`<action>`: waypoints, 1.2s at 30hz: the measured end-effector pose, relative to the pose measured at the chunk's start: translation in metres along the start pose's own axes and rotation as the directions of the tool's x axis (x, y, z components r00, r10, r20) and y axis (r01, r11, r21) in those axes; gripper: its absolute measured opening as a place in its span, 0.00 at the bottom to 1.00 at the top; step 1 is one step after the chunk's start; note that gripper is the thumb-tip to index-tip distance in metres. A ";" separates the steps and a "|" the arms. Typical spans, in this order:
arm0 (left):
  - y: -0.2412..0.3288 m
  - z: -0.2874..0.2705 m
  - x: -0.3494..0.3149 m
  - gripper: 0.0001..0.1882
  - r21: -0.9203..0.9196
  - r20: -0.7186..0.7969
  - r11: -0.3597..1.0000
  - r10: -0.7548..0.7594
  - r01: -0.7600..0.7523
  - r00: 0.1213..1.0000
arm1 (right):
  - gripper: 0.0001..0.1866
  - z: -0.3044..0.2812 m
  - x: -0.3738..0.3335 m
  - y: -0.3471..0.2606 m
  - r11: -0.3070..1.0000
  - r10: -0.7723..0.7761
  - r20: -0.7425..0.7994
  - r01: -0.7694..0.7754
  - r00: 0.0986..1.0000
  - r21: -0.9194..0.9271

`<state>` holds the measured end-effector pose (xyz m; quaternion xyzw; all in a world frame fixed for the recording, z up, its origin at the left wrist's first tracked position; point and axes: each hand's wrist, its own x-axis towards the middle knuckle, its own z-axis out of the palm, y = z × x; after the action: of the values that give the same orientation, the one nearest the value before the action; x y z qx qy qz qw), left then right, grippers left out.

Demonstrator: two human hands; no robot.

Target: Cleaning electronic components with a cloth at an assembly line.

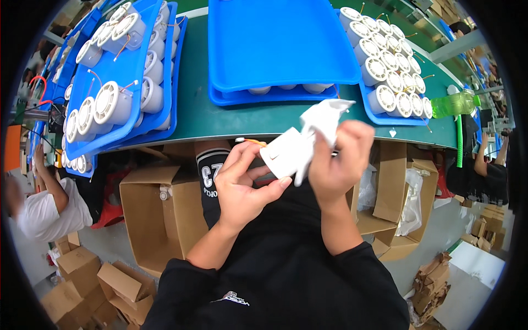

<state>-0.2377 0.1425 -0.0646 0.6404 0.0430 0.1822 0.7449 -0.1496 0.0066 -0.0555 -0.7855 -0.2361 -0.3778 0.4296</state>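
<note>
Over my lap at the table's front edge, my left hand (239,190) is closed around a white cylindrical unit (279,155). A short orange wire with a white plug sticks out of it beside my fingertips. My right hand (344,162) is pinched on a crumpled white cloth (320,120), which lies against the unit's right side. Motion blurs the right fingers a little. The cloth hides part of the unit.
A stacked blue tray (280,47) sits mid-table, with white units under it. Blue trays of white units stand left (144,118) and right (369,116). A green bottle (454,104) lies at right. Cardboard boxes (146,220) flank my legs. A person (58,212) sits at left.
</note>
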 end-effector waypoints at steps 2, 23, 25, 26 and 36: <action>0.004 0.000 0.000 0.30 -0.217 -0.032 0.972 -0.100 0.091 0.994 | 0.05 0.000 0.002 0.011 0.991 0.133 0.013 -0.133 0.991 -0.020; 0.009 -0.013 0.013 0.27 -0.676 0.109 0.646 -0.389 0.355 0.915 | 0.14 0.019 -0.030 -0.020 0.886 0.015 0.167 -0.091 0.986 0.455; 0.013 -0.014 0.016 0.27 -0.715 0.158 0.586 -0.396 0.381 0.905 | 0.11 0.022 -0.030 -0.020 0.823 0.086 0.193 -0.179 0.977 0.539; 0.014 -0.013 0.017 0.28 -0.721 0.145 0.570 -0.431 0.394 0.890 | 0.09 0.024 -0.030 -0.018 0.749 0.149 0.227 -0.260 0.962 0.609; -0.001 -0.008 0.016 0.29 -0.817 0.290 0.304 -0.519 0.491 0.804 | 0.04 0.025 -0.004 -0.002 -0.220 0.480 0.661 -0.650 0.577 0.727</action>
<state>-0.2251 0.1552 -0.0642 0.1284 0.1540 -0.0553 0.9781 -0.1433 0.0285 -0.0662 -0.3479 -0.0576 0.1634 0.9214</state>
